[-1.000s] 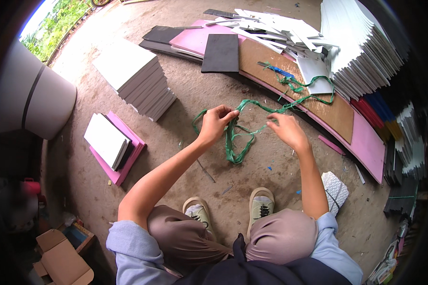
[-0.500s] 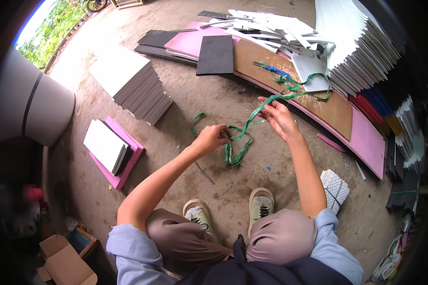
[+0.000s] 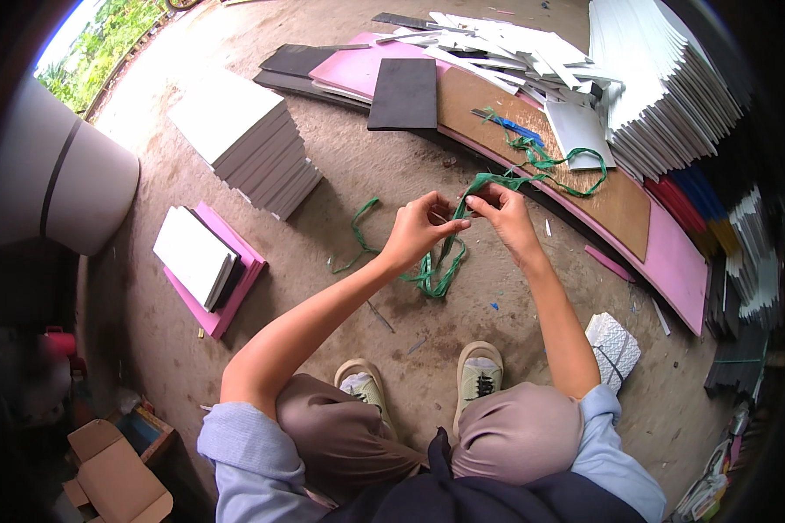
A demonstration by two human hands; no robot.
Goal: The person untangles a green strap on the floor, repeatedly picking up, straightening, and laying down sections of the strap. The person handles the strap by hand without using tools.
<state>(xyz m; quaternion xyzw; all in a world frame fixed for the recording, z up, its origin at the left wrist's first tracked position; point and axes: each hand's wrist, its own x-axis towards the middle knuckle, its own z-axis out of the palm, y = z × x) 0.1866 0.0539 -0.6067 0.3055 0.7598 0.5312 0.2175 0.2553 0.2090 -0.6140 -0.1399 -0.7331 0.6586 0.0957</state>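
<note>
Both hands have been brought close together since before. Green string (image 3: 449, 253) is pinched in the closed fingers of the left hand (image 3: 419, 228) and right hand (image 3: 497, 209), above the dirt floor (image 3: 340, 200).

A strap (image 3: 449, 253) hangs between the left hand (image 3: 419, 231) and right hand (image 3: 500, 213), its far end trailing onto a board (image 3: 615, 205) ahead (right side). A sheet stack (image 3: 249, 139) lies far left.
</note>
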